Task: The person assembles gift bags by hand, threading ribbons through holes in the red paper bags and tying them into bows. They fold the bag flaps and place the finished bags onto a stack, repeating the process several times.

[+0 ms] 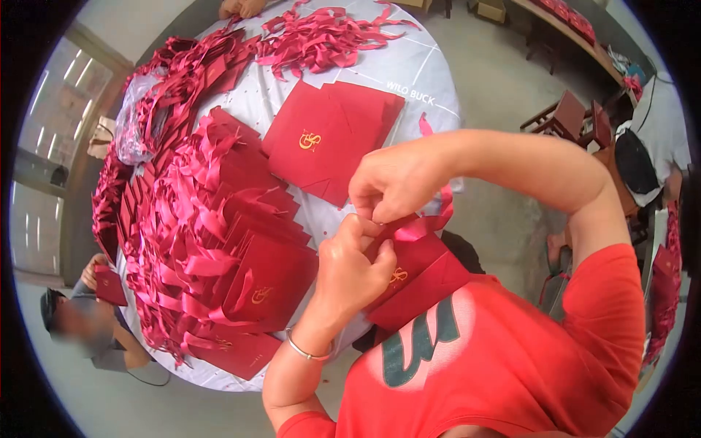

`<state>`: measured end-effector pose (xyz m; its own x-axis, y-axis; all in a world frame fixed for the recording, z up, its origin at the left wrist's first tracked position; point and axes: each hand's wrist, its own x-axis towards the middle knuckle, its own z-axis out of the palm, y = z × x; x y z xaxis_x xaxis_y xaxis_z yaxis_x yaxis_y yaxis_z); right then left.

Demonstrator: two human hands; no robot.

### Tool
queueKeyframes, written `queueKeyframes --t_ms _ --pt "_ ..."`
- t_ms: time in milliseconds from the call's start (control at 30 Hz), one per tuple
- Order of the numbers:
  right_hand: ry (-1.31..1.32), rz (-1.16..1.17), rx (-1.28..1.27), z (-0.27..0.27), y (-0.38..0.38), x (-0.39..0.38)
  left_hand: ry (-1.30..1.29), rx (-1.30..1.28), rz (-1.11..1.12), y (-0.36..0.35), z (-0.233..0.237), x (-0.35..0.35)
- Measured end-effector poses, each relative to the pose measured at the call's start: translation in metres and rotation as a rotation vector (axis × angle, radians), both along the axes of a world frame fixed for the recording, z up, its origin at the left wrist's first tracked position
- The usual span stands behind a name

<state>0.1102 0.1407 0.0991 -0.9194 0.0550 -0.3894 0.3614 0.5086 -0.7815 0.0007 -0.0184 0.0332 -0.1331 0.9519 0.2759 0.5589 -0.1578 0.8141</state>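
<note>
A red bag [420, 281] with a gold logo lies against the front of my red shirt. At its upper edge my left hand [354, 266], with a bracelet on the wrist, pinches that edge with curled fingers. My right hand [401, 179] is closed just above, its fingertips meeting those of my left hand; what it pinches is too small to make out. A pink ribbon [412, 231] loops out beside the fingertips, over the bag. Flat red bags [325, 139] are stacked on the white table [438, 84] beyond my hands.
Many red bags with pink ribbons [197, 241] stand in rows at the left. Loose ribbons [321, 40] lie at the far side. A person [91, 325] at the lower left holds a red bag [110, 285]; another person's hand [243, 7] shows at the top. Chairs [566, 117] stand right.
</note>
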Motion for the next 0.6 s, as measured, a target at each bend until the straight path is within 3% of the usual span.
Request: queueKeyframes --t_ms 133,300,400,433,500,600 --pt "-0.140 0.178 -0.038 -0.011 0.009 -0.020 0.052 -0.016 0.017 -0.005 0.009 0.002" --pt "-0.282 0.240 -0.025 0.005 0.017 -0.034 0.087 0.032 0.014 -0.008 0.012 0.008" --pt "-0.328 0.414 -0.114 -0.003 0.016 -0.038 0.151 0.027 0.057 -0.012 0.016 0.012" --pt "-0.327 0.412 -0.115 -0.010 0.016 -0.038 0.151 0.027 0.054 -0.012 0.017 0.012" --pt "-0.313 0.207 -0.358 -0.021 0.013 -0.032 0.149 0.064 0.056 -0.013 0.019 0.011" --pt "-0.296 0.013 -0.329 -0.022 0.009 -0.022 0.085 0.090 0.017 -0.007 0.010 0.004"
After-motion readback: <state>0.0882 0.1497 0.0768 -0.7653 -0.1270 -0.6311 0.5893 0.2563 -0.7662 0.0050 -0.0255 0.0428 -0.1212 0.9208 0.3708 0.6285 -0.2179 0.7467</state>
